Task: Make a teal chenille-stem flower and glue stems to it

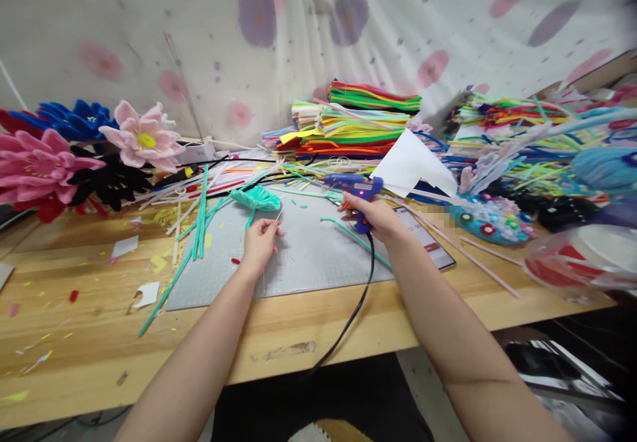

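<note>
My left hand (262, 244) is closed in a pinch on a thin wire (281, 212) above the grey cutting mat (303, 263). Just behind its fingers is a green flower-like piece (256, 198) with a green stem running down toward the hand; whether the hand also grips that stem is unclear. My right hand (371, 215) is wrapped round a blue glue gun (355, 187), its nozzle pointing left and a small light glowing on its side. From the gun's handle a black cord (365, 289) runs down over the table edge.
Green pipe cleaners (202, 220) lie at the mat's left. Bundles of coloured pipe cleaners (363, 123) are stacked behind. Fuzzy flowers (142, 137) stand at the left. A phone (428, 243), white paper (413, 163) and a plastic tub (577, 259) are at the right.
</note>
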Demonstrator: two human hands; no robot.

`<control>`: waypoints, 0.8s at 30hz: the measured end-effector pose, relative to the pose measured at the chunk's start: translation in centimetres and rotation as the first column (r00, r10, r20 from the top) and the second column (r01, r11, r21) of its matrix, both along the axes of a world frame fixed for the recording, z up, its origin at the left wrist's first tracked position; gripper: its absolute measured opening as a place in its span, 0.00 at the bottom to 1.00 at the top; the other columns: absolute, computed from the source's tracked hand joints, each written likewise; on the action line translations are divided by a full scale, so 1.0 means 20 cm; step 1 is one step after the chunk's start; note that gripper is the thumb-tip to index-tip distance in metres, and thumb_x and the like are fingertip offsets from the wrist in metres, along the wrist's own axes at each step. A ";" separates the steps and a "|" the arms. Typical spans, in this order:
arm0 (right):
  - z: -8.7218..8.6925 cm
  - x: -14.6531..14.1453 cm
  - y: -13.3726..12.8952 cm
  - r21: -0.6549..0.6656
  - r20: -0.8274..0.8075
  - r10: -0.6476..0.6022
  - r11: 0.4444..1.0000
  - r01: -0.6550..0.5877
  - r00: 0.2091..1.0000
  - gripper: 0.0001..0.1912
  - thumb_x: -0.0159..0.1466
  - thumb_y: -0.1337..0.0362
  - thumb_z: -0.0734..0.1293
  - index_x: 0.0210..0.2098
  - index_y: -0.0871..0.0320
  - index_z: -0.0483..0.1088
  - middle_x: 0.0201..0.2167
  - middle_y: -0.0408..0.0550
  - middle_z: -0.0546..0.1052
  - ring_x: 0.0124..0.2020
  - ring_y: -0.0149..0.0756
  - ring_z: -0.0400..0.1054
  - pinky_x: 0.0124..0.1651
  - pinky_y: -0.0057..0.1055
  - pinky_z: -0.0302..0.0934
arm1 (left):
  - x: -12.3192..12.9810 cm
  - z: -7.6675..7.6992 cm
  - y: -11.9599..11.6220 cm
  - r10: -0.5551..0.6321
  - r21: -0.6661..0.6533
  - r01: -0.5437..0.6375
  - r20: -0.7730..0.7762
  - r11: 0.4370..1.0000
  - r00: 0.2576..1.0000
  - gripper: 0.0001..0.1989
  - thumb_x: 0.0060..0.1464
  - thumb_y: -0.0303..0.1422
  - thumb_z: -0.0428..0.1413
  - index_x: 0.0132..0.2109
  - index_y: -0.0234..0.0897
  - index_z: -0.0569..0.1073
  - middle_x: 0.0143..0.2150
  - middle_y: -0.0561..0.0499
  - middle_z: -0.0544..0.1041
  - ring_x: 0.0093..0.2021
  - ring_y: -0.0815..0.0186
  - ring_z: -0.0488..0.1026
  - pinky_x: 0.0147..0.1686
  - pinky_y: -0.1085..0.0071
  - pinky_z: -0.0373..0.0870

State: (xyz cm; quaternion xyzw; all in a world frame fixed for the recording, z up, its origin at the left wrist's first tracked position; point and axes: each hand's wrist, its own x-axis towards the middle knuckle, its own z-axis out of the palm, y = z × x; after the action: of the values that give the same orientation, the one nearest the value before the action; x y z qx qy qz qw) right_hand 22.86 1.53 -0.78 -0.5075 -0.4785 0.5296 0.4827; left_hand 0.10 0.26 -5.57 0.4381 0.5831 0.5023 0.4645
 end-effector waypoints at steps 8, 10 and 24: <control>-0.06 0.04 -0.08 -0.244 -0.221 -0.146 0.966 0.090 0.964 0.11 0.48 0.60 0.72 0.22 0.60 0.69 0.20 0.42 0.74 0.24 0.26 0.68 0.31 0.22 0.65 | 0.00 0.01 0.00 0.020 -0.004 -0.019 0.080 1.000 0.997 0.08 0.44 0.33 0.52 0.31 0.32 0.68 0.21 0.55 0.70 0.10 0.78 0.55 0.11 0.78 0.48; -0.06 -0.04 -0.12 -0.312 -0.327 -0.158 0.949 0.051 0.932 0.12 0.50 0.59 0.71 0.21 0.60 0.67 0.19 0.42 0.73 0.24 0.27 0.69 0.31 0.24 0.65 | 0.00 0.01 0.00 0.028 -0.002 -0.028 0.085 1.000 0.996 0.08 0.44 0.33 0.52 0.31 0.32 0.69 0.21 0.55 0.70 0.10 0.78 0.55 0.11 0.78 0.49; -0.16 -0.08 0.08 0.089 0.636 -0.205 0.977 0.193 0.744 0.23 0.47 0.45 0.67 0.33 0.57 0.72 0.30 0.50 0.76 0.35 0.41 0.70 0.37 0.34 0.62 | 0.01 0.00 -0.01 0.014 0.028 -0.016 0.078 0.999 0.997 0.09 0.45 0.34 0.53 0.32 0.32 0.69 0.21 0.55 0.70 0.11 0.79 0.55 0.11 0.79 0.50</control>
State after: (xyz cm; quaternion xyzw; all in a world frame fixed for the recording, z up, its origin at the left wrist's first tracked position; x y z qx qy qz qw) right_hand 21.24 3.18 -3.95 -0.7017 -0.5622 0.2653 0.3481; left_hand 0.28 0.09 -5.55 0.4203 0.5605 0.5308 0.4769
